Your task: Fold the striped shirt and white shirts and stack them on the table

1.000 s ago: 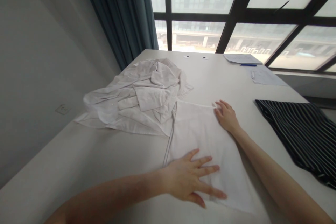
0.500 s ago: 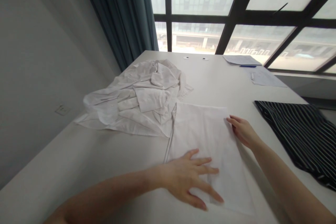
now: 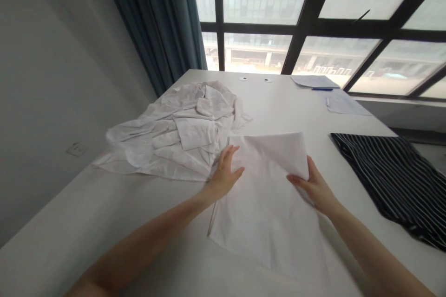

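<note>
A flat, folded piece of white cloth (image 3: 268, 213) lies on the white table in front of me. My right hand (image 3: 311, 183) grips its right edge between thumb and fingers, and the far right corner is raised and bent over. At the cloth's far left edge is my left hand (image 3: 226, 171), thumb and fingers apart, touching or just over the fabric. Beyond the left hand a heap of crumpled white clothing (image 3: 188, 123) is spread out, close against the folded cloth.
A folded black garment with white stripes (image 3: 390, 181) lies at the right table edge. Papers (image 3: 315, 81) and a blue pen (image 3: 322, 89) are at the far right. The white table (image 3: 139, 222) meets a wall at left; a blue curtain (image 3: 156, 23) and windows stand behind.
My left hand has moved from the near part of the cloth, where it lay flat, to the far left edge. My right hand has lifted the far right corner.
</note>
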Available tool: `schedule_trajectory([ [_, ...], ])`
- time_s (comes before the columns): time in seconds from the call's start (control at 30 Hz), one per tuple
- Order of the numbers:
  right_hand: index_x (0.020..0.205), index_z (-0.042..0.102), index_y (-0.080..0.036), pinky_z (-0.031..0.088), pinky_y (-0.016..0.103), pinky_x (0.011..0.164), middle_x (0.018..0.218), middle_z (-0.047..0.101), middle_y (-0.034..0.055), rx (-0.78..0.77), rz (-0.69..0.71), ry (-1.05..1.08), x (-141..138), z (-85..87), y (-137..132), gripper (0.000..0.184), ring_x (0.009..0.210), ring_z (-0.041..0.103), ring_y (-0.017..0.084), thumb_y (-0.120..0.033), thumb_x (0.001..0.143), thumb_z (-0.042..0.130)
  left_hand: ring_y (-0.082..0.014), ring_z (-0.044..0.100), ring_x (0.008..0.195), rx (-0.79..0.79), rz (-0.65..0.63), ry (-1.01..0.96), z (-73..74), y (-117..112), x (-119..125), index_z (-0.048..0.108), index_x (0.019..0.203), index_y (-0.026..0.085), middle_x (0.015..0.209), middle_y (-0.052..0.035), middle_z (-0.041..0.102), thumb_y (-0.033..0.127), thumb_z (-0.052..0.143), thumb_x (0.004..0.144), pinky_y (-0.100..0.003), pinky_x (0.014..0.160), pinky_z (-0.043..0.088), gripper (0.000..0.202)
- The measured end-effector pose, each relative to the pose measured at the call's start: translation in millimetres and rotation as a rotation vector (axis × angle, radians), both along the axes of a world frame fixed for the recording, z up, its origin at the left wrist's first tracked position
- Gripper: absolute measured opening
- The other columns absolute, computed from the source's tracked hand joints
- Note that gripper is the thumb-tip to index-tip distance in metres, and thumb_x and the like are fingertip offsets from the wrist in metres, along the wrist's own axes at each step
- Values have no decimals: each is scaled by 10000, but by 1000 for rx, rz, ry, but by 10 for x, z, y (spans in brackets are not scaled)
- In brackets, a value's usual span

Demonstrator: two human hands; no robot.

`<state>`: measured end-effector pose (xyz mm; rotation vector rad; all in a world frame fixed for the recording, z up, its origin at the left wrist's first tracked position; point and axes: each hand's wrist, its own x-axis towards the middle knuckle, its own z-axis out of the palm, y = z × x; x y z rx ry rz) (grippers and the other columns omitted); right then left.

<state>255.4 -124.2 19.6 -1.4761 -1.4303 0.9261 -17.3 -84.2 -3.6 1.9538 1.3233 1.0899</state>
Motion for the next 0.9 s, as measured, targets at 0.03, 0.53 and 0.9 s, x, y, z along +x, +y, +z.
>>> schedule_trajectory([
  [0.03,1314,435,-236,461,481,983,1264,594,111,41,-14,-32,15,16,-9,659,1172,549,317,-441,750,707,-253,326,1411,-16,32,-48,-13,70,-5,368,1401,217,1488,-137,372,190,638,799,-479,1169,259,660],
  [0.53,1131,619,-215,592,470,741,1065,731,119,-223,-90,128,521,243,-285,525,943,692,350,-473,698,764,-244,655,982,-738,-249,-748,118,81,236,503,1164,180,1140,-97,659,373,827,670,-338,748,568,622],
  [0.9,1073,662,-300,576,414,635,1011,743,118,-189,-259,-91,1202,525,-556,504,814,714,314,-541,648,785,-191,667,836,-856,-475,-657,187,-24,819,446,1163,201,1129,-98,630,389,766,752,-318,646,577,553],
])
